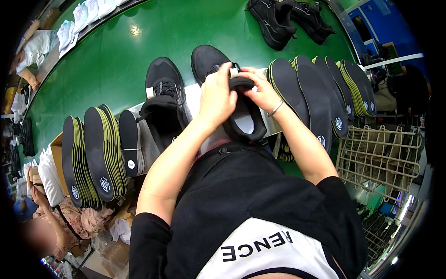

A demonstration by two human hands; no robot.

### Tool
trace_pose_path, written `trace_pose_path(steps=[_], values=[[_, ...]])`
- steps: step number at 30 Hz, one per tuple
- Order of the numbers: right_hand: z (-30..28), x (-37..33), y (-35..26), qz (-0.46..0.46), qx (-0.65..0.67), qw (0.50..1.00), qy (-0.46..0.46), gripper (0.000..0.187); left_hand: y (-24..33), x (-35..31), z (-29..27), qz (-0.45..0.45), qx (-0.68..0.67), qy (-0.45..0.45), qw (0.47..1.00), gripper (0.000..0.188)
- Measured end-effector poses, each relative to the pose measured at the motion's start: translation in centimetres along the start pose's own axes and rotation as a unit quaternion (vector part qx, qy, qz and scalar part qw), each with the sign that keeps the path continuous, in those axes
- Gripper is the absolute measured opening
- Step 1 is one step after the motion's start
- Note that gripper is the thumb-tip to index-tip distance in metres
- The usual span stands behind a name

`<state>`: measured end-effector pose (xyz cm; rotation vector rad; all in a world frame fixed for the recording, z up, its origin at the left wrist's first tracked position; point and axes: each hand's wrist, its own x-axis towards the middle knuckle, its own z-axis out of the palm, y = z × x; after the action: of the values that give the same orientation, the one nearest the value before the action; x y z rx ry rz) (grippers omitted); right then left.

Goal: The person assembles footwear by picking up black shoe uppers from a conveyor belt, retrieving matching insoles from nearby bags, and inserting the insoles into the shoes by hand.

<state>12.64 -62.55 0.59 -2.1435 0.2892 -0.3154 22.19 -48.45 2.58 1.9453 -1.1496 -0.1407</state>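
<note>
Both my hands are at the right one of two black sneakers, whose toe (209, 60) points away from me. My left hand (218, 95) is closed at the laces and the near side of the tongue. On the other side, my right hand (260, 90) pinches the padded tongue (241, 83), pulling it up from the opening. A small white label (233, 72) shows between my fingers. Inside the heel a pale insole area (244, 122) is visible. The other black sneaker (162, 88) stands to the left, laced, with a white tag on its side. My fingertips partly hide the laces.
Stacks of black insoles with yellow-green edges stand left (100, 153) and right (320, 97). Another pair of black shoes (274, 23) lies on the far green table (116, 56). A wire rack (378, 158) is at right. Co-workers sit at left, one in floral clothing (79, 218).
</note>
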Motion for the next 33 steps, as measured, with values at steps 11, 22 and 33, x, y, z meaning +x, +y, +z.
trace_pose_path(steps=[11, 22, 33], values=[[1.2, 3.2, -0.7, 0.262, 0.452, 0.852, -0.009, 0.027, -4.0, 2.6, -1.1, -0.271, -0.441, -0.106, 0.849, 0.056], [1.3, 3.1, -1.3, 0.263, 0.44, 0.858, 0.002, 0.03, -4.5, 2.5, -1.0, -0.264, -0.454, -0.111, 0.844, 0.055], [-0.2, 0.5, -1.7, 0.179, 0.111, 0.976, 0.048, 0.046, -4.0, 2.0, -0.5, -0.19, -0.429, -0.068, 0.88, 0.049]])
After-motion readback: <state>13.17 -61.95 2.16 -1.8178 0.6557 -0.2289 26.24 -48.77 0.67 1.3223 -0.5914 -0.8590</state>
